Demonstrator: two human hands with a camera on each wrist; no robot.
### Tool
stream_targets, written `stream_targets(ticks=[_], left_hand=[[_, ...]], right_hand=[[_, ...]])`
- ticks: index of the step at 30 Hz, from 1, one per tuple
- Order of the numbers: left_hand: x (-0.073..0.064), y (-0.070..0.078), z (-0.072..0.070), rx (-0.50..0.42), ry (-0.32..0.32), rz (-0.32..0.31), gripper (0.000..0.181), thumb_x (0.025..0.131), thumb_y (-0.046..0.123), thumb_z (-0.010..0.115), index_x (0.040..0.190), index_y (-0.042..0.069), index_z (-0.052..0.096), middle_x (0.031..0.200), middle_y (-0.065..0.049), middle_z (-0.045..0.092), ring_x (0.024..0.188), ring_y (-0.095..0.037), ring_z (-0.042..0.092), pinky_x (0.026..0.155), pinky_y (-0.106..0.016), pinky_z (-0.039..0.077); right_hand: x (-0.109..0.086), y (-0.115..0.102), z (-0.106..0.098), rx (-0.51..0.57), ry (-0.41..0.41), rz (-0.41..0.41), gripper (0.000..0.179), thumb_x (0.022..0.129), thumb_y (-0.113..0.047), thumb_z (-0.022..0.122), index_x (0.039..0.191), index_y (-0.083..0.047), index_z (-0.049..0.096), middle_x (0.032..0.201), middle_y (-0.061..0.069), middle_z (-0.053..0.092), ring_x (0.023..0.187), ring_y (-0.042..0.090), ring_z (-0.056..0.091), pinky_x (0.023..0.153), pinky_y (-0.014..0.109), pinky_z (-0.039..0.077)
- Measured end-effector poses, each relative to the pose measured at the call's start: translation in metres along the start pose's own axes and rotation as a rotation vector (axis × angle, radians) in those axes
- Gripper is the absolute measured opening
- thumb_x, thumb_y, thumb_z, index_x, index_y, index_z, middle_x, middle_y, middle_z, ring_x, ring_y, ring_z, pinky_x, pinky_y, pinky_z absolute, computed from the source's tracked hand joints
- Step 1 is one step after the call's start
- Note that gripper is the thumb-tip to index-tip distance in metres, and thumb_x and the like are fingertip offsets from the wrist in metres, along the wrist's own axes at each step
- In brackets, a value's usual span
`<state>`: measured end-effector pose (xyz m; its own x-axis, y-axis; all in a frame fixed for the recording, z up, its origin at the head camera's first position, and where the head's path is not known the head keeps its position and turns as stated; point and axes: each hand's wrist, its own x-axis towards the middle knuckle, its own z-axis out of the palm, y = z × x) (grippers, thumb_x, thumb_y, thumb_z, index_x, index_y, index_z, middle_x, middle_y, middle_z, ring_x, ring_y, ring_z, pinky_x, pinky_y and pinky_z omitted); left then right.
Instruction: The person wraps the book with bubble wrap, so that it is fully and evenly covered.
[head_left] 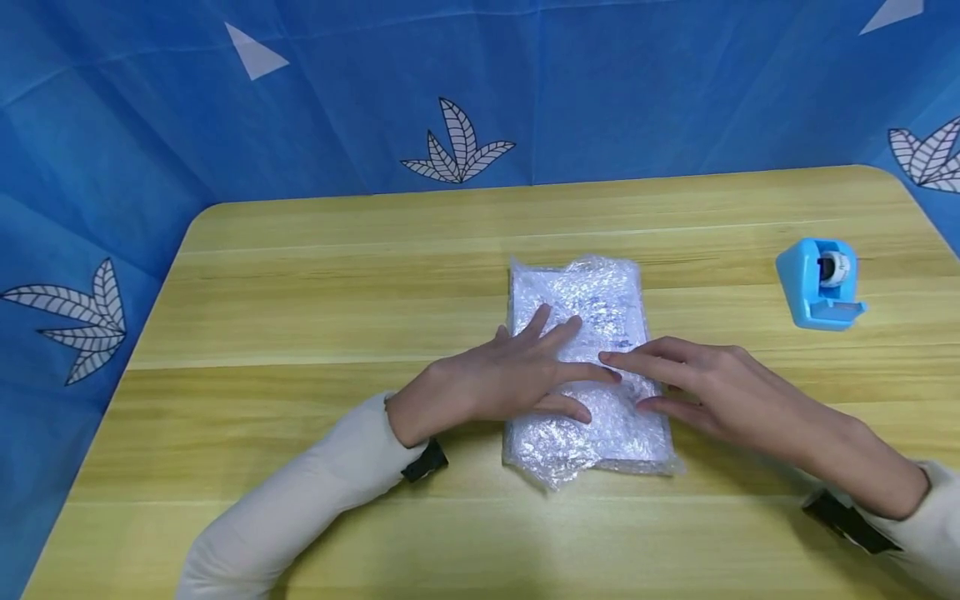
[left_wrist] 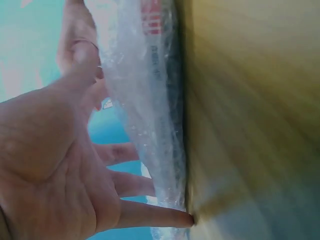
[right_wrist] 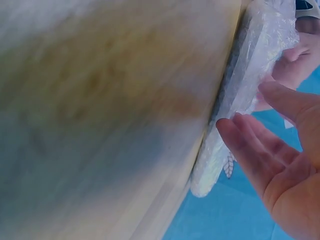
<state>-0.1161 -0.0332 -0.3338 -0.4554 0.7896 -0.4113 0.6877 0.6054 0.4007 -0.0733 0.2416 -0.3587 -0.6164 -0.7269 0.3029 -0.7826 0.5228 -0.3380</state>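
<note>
A flat book wrapped in clear bubble wrap (head_left: 607, 308) lies on the wooden table, its wrap folded over and ragged at the near edge. My left hand (head_left: 502, 379) rests across the wrap from the left with fingers spread. From the right, my right hand (head_left: 720, 392) reaches over the long edge, fingertips at the top of the wrap and thumb lower down. In the left wrist view, red and dark print shows through the wrapped side (left_wrist: 145, 110). The right wrist view has the extended fingers (right_wrist: 250, 150) beside the package's edge.
A blue tape dispenser (head_left: 806, 287) with a small roll of tape (head_left: 836, 269) stands at the back right of the table (head_left: 337, 308). Blue cloth (head_left: 637, 92) with white leaf prints hangs behind the table and along its left side.
</note>
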Motion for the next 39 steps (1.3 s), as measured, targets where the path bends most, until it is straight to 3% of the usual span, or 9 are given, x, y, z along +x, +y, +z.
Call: stream_targets(ticks=[5, 8, 11, 15, 22, 26, 32, 39], left_hand=[[0.003, -0.002, 0.002, -0.097, 0.148, 0.016, 0.056, 0.11, 0.046, 0.043, 0.158, 0.019, 0.029, 0.168, -0.012, 0.031, 0.154, -0.049, 0.009, 0.112, -0.072, 0.03], [0.005, -0.002, 0.003, -0.121, 0.211, 0.017, 0.046, 0.112, 0.041, 0.041, 0.15, 0.016, 0.031, 0.161, -0.009, 0.043, 0.151, -0.053, 0.017, 0.108, -0.072, 0.036], [0.007, 0.0, 0.004, -0.119, 0.213, 0.009, 0.04, 0.113, 0.038, 0.038, 0.148, 0.021, 0.033, 0.161, -0.005, 0.042, 0.15, -0.055, 0.018, 0.105, -0.075, 0.036], [0.008, 0.002, 0.006, -0.08, 0.221, 0.028, 0.033, 0.113, 0.036, 0.035, 0.145, 0.025, 0.036, 0.158, -0.006, 0.042, 0.148, -0.059, 0.018, 0.1, -0.08, 0.036], [0.009, 0.005, 0.009, -0.035, 0.244, 0.015, 0.033, 0.113, 0.039, 0.028, 0.142, 0.026, 0.037, 0.151, -0.008, 0.044, 0.149, -0.059, 0.018, 0.098, -0.081, 0.038], [0.009, 0.006, 0.01, 0.008, 0.266, 0.007, 0.035, 0.113, 0.04, 0.027, 0.144, 0.025, 0.035, 0.143, -0.006, 0.047, 0.146, -0.053, 0.032, 0.096, -0.076, 0.045], [0.009, 0.007, 0.011, 0.075, 0.313, 0.039, 0.03, 0.114, 0.034, 0.025, 0.137, 0.025, 0.042, 0.128, -0.007, 0.051, 0.125, -0.041, 0.051, 0.087, -0.068, 0.054], [0.009, 0.007, 0.011, 0.12, 0.356, 0.047, 0.03, 0.114, 0.031, 0.022, 0.131, 0.024, 0.046, 0.12, -0.006, 0.052, 0.107, -0.03, 0.054, 0.078, -0.055, 0.06]], right_hand=[[0.0, 0.0, 0.001, -0.009, 0.024, 0.013, 0.06, 0.106, -0.055, 0.04, 0.151, -0.019, 0.057, 0.113, 0.001, 0.074, 0.079, 0.007, 0.07, 0.063, 0.028, 0.06], [0.002, 0.0, 0.002, -0.009, 0.027, 0.011, 0.056, 0.105, -0.054, 0.046, 0.144, -0.017, 0.063, 0.113, 0.001, 0.074, 0.076, 0.005, 0.069, 0.061, 0.026, 0.058], [0.003, -0.001, 0.001, -0.01, 0.013, 0.021, 0.049, 0.098, -0.044, 0.07, 0.139, -0.017, 0.067, 0.115, 0.002, 0.075, 0.074, 0.002, 0.066, 0.059, 0.023, 0.056], [0.007, -0.002, -0.002, -0.024, -0.022, 0.046, 0.061, 0.08, -0.021, 0.09, 0.137, -0.018, 0.069, 0.116, 0.002, 0.075, 0.071, -0.001, 0.063, 0.056, 0.022, 0.053], [0.016, -0.006, -0.006, -0.08, -0.104, 0.071, 0.059, 0.08, -0.024, 0.091, 0.135, -0.02, 0.071, 0.113, 0.002, 0.076, 0.064, -0.003, 0.058, 0.053, 0.021, 0.049], [0.019, -0.007, -0.008, -0.105, -0.133, 0.079, 0.054, 0.08, -0.024, 0.091, 0.131, -0.021, 0.074, 0.113, 0.002, 0.075, 0.062, -0.003, 0.055, 0.052, 0.021, 0.048], [0.02, -0.007, -0.01, -0.098, -0.148, 0.089, 0.05, 0.079, -0.022, 0.092, 0.127, -0.02, 0.076, 0.115, 0.004, 0.075, 0.063, -0.001, 0.058, 0.054, 0.024, 0.051], [0.022, -0.007, -0.012, -0.097, -0.167, 0.109, 0.053, 0.079, -0.024, 0.092, 0.129, -0.017, 0.074, 0.116, 0.004, 0.075, 0.067, 0.002, 0.064, 0.059, 0.028, 0.056]])
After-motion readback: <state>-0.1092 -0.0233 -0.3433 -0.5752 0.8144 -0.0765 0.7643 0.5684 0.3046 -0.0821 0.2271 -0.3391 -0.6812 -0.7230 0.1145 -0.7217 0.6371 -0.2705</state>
